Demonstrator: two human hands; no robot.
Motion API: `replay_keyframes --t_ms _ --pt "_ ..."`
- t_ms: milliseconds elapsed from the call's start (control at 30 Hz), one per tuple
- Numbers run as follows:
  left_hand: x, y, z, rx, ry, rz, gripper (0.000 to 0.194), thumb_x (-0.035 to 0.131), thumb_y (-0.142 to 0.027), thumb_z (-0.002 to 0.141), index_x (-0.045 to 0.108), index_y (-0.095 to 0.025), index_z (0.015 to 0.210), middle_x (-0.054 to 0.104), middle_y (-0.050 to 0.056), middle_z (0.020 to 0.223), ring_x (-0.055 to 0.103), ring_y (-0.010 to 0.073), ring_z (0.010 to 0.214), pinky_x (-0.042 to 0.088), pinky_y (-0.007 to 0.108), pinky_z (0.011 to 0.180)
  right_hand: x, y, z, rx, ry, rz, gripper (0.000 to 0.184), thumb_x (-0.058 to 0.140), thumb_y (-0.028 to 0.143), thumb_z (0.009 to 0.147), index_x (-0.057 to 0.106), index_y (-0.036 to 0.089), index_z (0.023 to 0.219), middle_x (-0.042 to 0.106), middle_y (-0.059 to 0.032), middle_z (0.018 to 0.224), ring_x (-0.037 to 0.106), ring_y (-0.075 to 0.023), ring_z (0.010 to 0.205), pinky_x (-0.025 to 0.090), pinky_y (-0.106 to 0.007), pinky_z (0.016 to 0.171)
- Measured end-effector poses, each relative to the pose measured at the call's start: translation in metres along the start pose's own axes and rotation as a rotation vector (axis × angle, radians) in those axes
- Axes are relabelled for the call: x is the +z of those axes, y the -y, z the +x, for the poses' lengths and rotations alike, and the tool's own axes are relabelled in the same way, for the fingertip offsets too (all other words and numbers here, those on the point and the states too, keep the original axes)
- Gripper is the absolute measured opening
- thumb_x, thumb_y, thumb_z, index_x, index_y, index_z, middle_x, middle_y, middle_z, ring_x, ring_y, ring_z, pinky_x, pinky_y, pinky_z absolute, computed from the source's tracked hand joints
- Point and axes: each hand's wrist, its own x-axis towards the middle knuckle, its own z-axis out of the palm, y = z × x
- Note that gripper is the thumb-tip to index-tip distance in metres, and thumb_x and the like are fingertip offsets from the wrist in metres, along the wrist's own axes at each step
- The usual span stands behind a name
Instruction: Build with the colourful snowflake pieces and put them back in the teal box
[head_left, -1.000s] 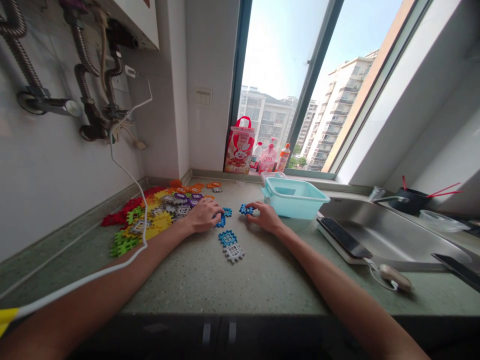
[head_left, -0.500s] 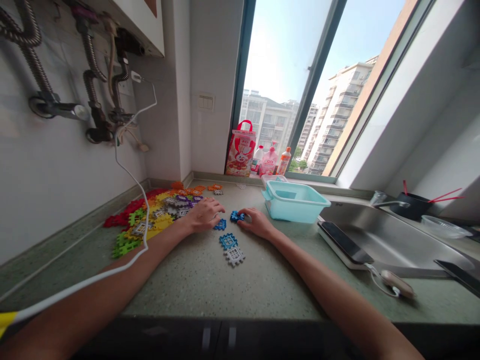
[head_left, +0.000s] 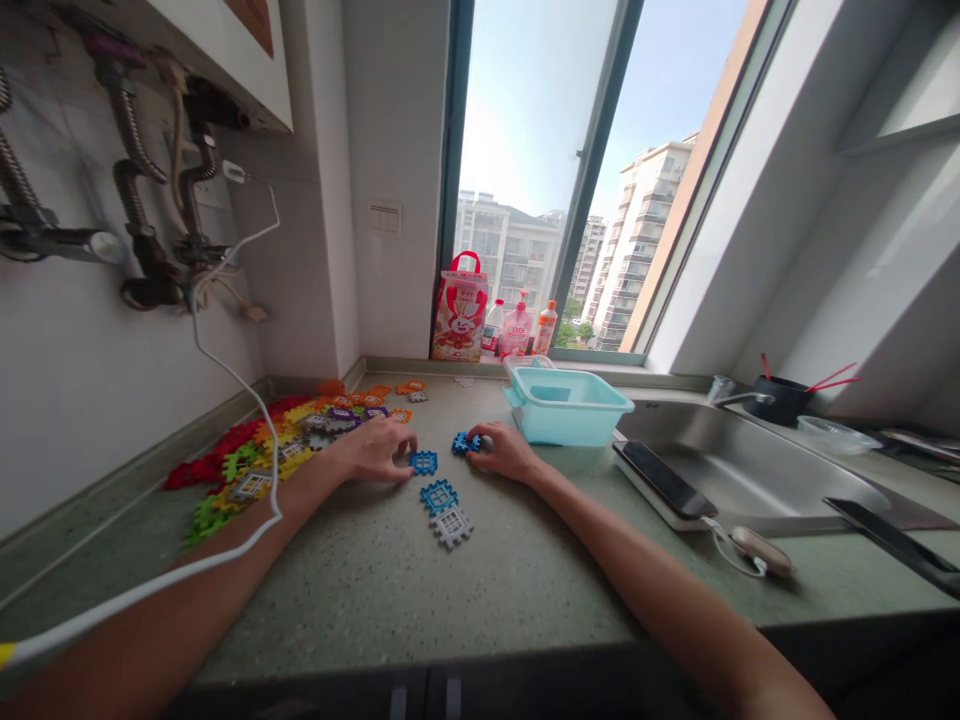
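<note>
My left hand (head_left: 377,448) curls its thumb and fingers at the left edge of a blue square interlocking tile (head_left: 424,462) on the counter. Opposite it, my right hand (head_left: 504,452) pinches dark blue interlocking tiles (head_left: 465,443), which look stacked; how many I cannot tell. Nearer to me, between the forearms, a lighter blue tile (head_left: 438,496) lies against a grey window-pattern tile (head_left: 452,526). Beyond my left wrist spreads a pile of tiles (head_left: 300,422) in red, orange, yellow, green, grey and purple, partly hidden by the left arm.
A light blue plastic tub (head_left: 574,408) stands beyond my right hand, left of the steel sink (head_left: 750,460). At the sink's edge lies a phone (head_left: 667,480) with a cable. A white cord (head_left: 247,540) crosses over my left forearm. Bottles (head_left: 517,328) line the windowsill.
The view has turned slightly, shifting the scene leftward. My left hand has come down to the blue tile's left edge. My right hand stays at the dark blue tiles.
</note>
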Motion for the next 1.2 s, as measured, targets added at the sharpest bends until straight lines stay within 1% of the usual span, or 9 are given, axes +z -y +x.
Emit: replay_keyframes --t_ms 100,233,333,433,567,767,933,1067,1200 --pt "0.011 -0.007 0.005 -0.009 -0.030 -0.023 0.030 0.069 -0.047 0.086 0.074 -0.024 0.105 0.072 0.005 0.097 0.066 0.0233 0.090 0.047 0.034 0.085 -0.001 -0.004 0.000 0.018 -0.035 -0.006 0.025 0.082 0.029 0.079 0.076 0.026 0.103 0.077 -0.0031 0.095 0.069 -0.0213 0.088 0.054 -0.034 0.085" --pt "0.024 -0.019 0.012 0.004 -0.106 0.021 0.043 0.057 -0.056 0.097 0.070 -0.025 0.124 0.069 0.009 0.117 0.063 0.0273 0.109 0.045 0.039 0.097 -0.004 -0.002 0.001 0.009 -0.095 0.066 0.026 0.080 0.026 0.081 0.074 0.025 0.106 0.077 -0.0035 0.101 0.069 -0.0230 0.097 0.053 -0.037 0.092" --pt "0.028 -0.022 0.013 -0.020 -0.158 0.063 0.045 0.059 -0.061 0.095 0.069 -0.021 0.113 0.067 0.011 0.121 0.060 0.0296 0.116 0.041 0.042 0.103 -0.006 0.005 0.001 -0.002 -0.144 0.129 0.026 0.079 0.026 0.082 0.073 0.024 0.108 0.077 -0.0044 0.105 0.070 -0.0235 0.101 0.051 -0.039 0.096" --pt "0.026 -0.020 0.012 -0.044 -0.152 0.077 0.043 0.061 -0.062 0.092 0.066 -0.020 0.097 0.068 0.010 0.110 0.061 0.0283 0.108 0.039 0.042 0.102 -0.006 0.014 0.000 -0.027 -0.170 0.152 0.026 0.079 0.028 0.084 0.073 0.025 0.109 0.077 -0.0044 0.106 0.069 -0.0234 0.102 0.051 -0.039 0.097" --pt "0.025 -0.017 0.009 -0.070 -0.122 0.107 0.030 0.064 -0.051 0.089 0.063 -0.021 0.092 0.069 0.008 0.103 0.061 0.0271 0.101 0.040 0.041 0.093 -0.005 0.025 -0.002 -0.064 -0.119 0.162 0.025 0.079 0.029 0.084 0.073 0.025 0.108 0.077 -0.0046 0.107 0.069 -0.0238 0.103 0.050 -0.038 0.098" --pt "0.027 -0.014 0.008 -0.081 -0.126 0.119 0.025 0.063 -0.046 0.087 0.062 -0.021 0.091 0.069 0.008 0.101 0.061 0.0279 0.100 0.041 0.041 0.089 -0.004 0.026 -0.007 -0.087 0.104 0.189 0.024 0.079 0.030 0.083 0.074 0.025 0.106 0.075 -0.0029 0.104 0.069 -0.0206 0.096 0.052 -0.034 0.093" --pt "0.028 -0.013 0.008 -0.091 -0.115 0.117 0.025 0.063 -0.046 0.087 0.063 -0.021 0.092 0.069 0.008 0.101 0.061 0.0282 0.101 0.041 0.042 0.091 -0.003 0.025 -0.008 -0.094 0.131 0.178 0.029 0.079 0.030 0.082 0.073 0.026 0.110 0.075 -0.0032 0.107 0.068 -0.0208 0.099 0.051 -0.034 0.094" --pt "0.024 -0.015 0.007 -0.057 -0.104 0.068 0.034 0.062 -0.055 0.090 0.063 -0.022 0.093 0.070 0.009 0.112 0.061 0.0289 0.108 0.040 0.042 0.095 -0.002 0.027 -0.007 -0.074 0.126 0.171 0.029 0.079 0.028 0.080 0.072 0.026 0.108 0.075 -0.0017 0.106 0.068 -0.0203 0.097 0.052 -0.032 0.092" --pt "0.020 -0.019 0.005 0.035 -0.110 -0.002 0.055 0.071 -0.074 0.077 0.065 -0.023 0.097 0.062 0.011 0.137 0.055 0.0324 0.126 0.037 0.045 0.106 -0.003 0.028 -0.007 -0.075 0.103 0.094 0.029 0.081 0.027 0.078 0.073 0.026 0.106 0.075 -0.0029 0.103 0.069 -0.0213 0.092 0.052 -0.033 0.089"
